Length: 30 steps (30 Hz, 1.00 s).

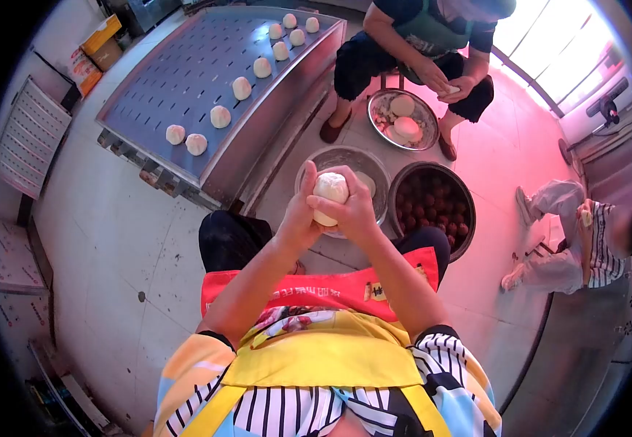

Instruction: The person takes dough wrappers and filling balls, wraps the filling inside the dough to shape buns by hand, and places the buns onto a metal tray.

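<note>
Both my hands are cupped around a pale round dough bun (330, 188), held up in front of me. My left hand (300, 222) wraps its left side, with the thumb pointing up. My right hand (357, 213) closes over the right side, its thumb lying across the front of the dough. Its underside is hidden by my fingers. Just beyond and below my hands stands a metal bowl (352, 156) with some pale material in it. To the right of the bowl, a dark tub (436, 170) holds several dark red balls (425, 204).
At the left stands a slotted metal table (163, 95) with several dough buns (220, 116) on it. Across from me a seated co-worker (432, 36) handles a small dough piece over a basin (377, 131) of dough lumps. Another person (607, 247) sits at the right.
</note>
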Each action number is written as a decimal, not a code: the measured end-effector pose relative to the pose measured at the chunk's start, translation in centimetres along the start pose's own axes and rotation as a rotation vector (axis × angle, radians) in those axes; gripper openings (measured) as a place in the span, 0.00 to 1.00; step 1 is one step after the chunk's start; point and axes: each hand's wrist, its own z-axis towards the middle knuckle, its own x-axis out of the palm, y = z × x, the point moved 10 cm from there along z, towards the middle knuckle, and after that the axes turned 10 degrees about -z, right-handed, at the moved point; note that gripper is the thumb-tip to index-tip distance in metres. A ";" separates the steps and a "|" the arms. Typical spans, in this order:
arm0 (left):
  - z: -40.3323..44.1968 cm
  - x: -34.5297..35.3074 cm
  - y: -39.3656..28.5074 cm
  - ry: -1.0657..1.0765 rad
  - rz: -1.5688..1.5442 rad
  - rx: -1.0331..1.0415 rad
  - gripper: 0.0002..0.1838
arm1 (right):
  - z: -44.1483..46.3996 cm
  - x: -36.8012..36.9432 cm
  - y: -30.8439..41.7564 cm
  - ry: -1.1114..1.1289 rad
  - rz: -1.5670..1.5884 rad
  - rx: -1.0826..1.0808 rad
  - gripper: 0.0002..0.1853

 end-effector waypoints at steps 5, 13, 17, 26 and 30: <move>-0.9 1.4 -0.8 -0.002 -0.041 -0.031 0.32 | 0.2 -0.3 2.0 0.001 -0.001 -0.131 0.31; -0.9 1.2 -1.4 -0.011 -0.106 0.075 0.31 | 0.0 0.4 2.3 0.027 -0.037 -0.158 0.37; -0.6 0.3 -0.5 0.132 -0.036 -0.068 0.32 | -0.2 0.7 0.4 0.042 0.117 -0.023 0.33; -0.5 -0.1 -0.8 -0.034 0.062 0.004 0.34 | -0.1 0.5 0.5 -0.011 0.090 -0.023 0.29; -0.7 0.4 -0.8 0.206 -0.022 -0.114 0.34 | -0.2 1.1 1.2 0.076 0.122 -0.106 0.31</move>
